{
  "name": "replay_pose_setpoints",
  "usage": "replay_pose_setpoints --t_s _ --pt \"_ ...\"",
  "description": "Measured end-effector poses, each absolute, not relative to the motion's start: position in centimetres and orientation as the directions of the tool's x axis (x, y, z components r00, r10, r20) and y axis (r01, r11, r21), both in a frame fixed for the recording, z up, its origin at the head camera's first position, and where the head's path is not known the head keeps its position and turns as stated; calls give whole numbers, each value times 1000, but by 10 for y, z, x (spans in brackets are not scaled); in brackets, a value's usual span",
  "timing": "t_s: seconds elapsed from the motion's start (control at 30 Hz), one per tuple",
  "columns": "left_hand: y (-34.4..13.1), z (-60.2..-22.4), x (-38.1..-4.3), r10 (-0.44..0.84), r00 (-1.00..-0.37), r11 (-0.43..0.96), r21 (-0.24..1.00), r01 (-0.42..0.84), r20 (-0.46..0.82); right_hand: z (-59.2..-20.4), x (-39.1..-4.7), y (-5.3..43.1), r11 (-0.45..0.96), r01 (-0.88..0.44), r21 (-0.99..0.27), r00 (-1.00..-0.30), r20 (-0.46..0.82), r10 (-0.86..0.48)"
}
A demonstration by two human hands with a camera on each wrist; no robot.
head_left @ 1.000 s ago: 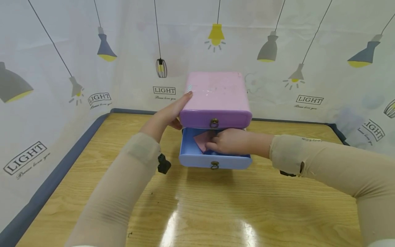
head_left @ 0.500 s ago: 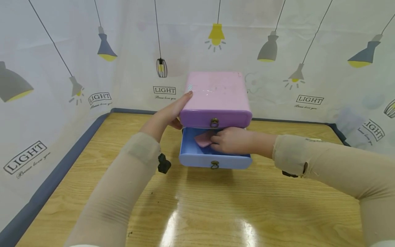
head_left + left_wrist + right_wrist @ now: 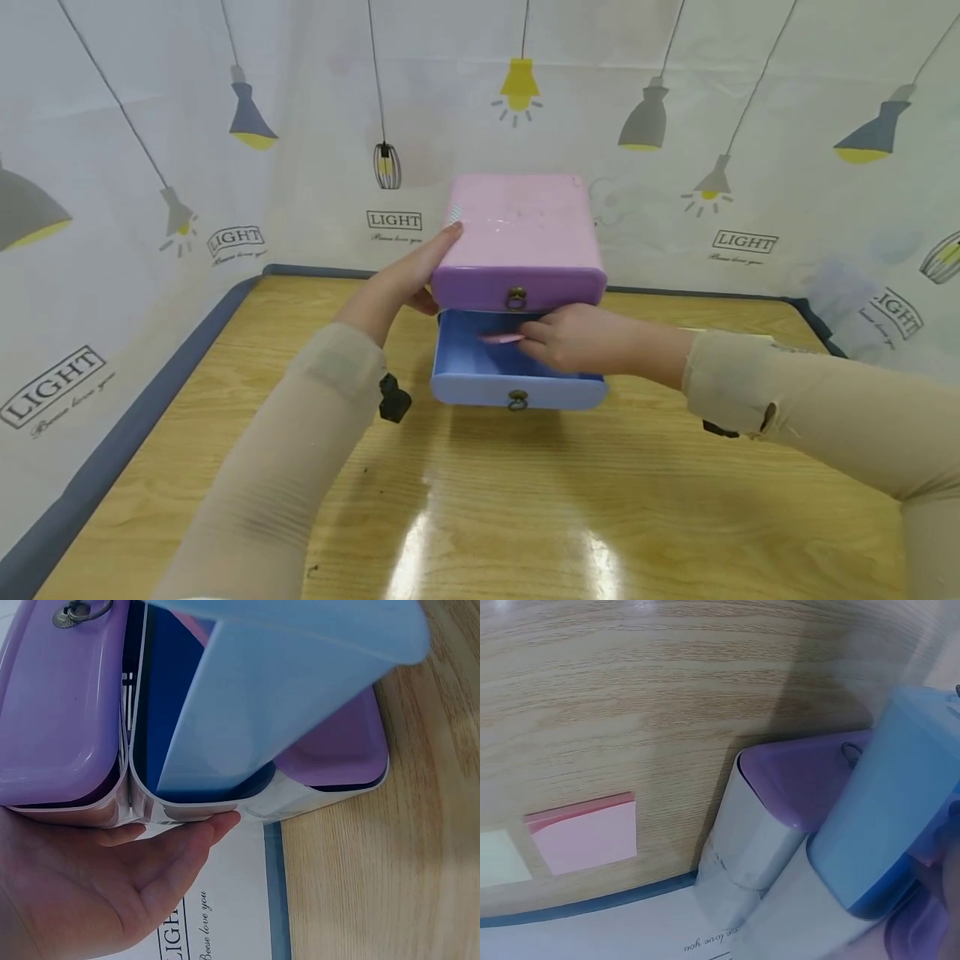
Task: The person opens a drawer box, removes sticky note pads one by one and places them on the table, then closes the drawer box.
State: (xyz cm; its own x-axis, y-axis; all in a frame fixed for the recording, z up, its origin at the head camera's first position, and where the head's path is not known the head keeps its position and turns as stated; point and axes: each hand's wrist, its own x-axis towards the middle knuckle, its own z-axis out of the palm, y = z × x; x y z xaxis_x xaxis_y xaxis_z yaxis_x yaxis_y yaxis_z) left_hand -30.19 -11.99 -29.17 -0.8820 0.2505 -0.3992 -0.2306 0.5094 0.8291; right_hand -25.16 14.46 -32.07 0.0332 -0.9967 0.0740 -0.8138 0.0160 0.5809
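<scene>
Inside the pulled-out blue drawer (image 3: 472, 391): pink paper note (image 3: 498, 338), pinched in the grip of the right hand (image 3: 581, 340) | purple drawer front (image 3: 476, 288) just above; open room leftward | left hand (image 3: 408, 275): grip apart, against side edge of cabinet (image 3: 525, 218) | versus half a second ago: note turned edge-on, right hand shifted rightward

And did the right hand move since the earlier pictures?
Yes. Against the ring handle on the blue drawer, the right hand, pinching the pink paper, has shifted to the right in the head view.
</scene>
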Motion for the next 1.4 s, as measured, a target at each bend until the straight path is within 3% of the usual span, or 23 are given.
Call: replay_pose_setpoints --t_s 0.27,0.5,0.77,1.4 --pt "-120 -293 -302 238 -890 518 826 -223 -390 -314 -244 157 42 -830 556 54 154 -987" --pt "-118 -290 -300 239 -891 520 826 -218 -386 -306 -231 168 80 -851 519 27 196 -980" --pt "-119 -291 -299 244 -893 518 829 -210 -379 -301 -218 180 82 -836 543 71 256 -964" --pt "-120 -292 -300 233 -891 507 831 -231 -390 -289 -204 227 170 -810 561 30 329 -944"
